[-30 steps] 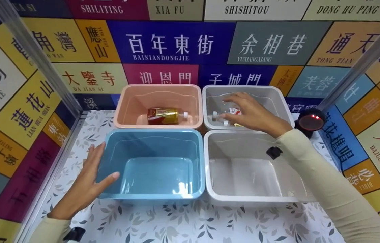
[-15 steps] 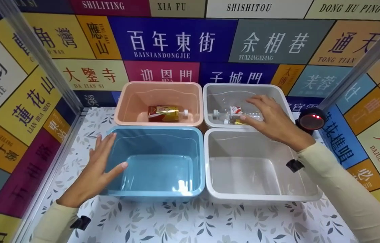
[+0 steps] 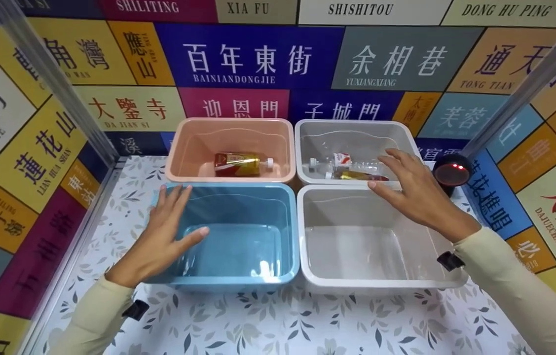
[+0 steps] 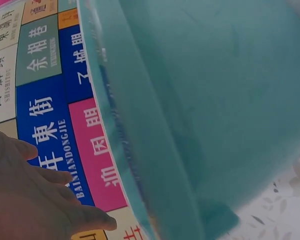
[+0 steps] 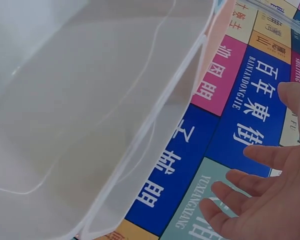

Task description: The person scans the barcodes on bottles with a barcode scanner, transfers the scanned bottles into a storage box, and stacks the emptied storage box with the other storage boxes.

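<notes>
My left hand, fingers spread and holding nothing, hovers over the left side of the blue bin. My right hand, also holding nothing, is above the right part of the front white-grey bin, its fingertips near the back grey bin. In that back bin lie a clear plastic bottle with a red-and-white label and a bottle with a yellow label, partly hidden by the rim. A dark red drink bottle with a white cap lies on its side in the pink bin.
A black round device with red lights stands right of the back grey bin. Under the bins is a leaf-patterned tabletop. Sign-printed walls enclose the back and sides, with clear posts at the corners.
My right hand has moved right and back toward me, away from the bottles in the back grey bin, uncovering them. My left hand has shifted rightward over the blue bin.
</notes>
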The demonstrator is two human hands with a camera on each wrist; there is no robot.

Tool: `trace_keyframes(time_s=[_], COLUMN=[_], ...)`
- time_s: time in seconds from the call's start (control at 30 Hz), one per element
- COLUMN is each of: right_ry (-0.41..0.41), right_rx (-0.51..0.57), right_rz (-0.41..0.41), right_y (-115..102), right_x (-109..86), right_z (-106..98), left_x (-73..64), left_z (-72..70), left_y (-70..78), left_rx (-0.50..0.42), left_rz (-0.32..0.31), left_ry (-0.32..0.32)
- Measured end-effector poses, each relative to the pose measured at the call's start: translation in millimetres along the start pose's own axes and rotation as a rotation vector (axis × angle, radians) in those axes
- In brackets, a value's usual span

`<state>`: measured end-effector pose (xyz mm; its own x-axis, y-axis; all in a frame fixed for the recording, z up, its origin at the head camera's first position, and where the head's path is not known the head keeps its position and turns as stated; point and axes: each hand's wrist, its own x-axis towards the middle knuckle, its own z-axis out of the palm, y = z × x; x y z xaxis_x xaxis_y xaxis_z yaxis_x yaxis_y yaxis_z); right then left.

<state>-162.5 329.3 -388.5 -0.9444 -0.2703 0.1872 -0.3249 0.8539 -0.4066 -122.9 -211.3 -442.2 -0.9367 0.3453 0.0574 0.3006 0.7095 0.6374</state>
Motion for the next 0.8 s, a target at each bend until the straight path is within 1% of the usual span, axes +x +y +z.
trace_keyframes(time_s=[0.17,0.3,0.43,0.6,0.7,0.8], right_ry=[0.001,0.016,0.028,0.026,0.018,0.027], right_rx=[0.004,0.01,0.009,0.016,0.023,0.023], right_rz=[0.016,0.013,0.022,0.03,0.051,0.062], right_y=[0.9,1.0,1.5,2.0,1.8,1.4], right_x=[-12.2,-18.4,-23.6,-28.3,-32.1,-35.4], right_z=[-2.1,-3.8,-4.2,-4.2,-4.4,-4.3], left_x=[10.6,17.8,25.0,32.6,37.0,41.1], left_z=[-0.2,0.7,3.1,7.3,10.3,13.1], left_y=[9.4,18.9,29.4,39.0,42.7,47.5], left_rx=[0.029,0.043,0.071,0.103,0.117,0.131], left_rz=[0.006,0.012,0.032,0.048,0.047,0.038], left_ry=[-0.017,-0.017,-0.02,-0.023,-0.033,-0.039])
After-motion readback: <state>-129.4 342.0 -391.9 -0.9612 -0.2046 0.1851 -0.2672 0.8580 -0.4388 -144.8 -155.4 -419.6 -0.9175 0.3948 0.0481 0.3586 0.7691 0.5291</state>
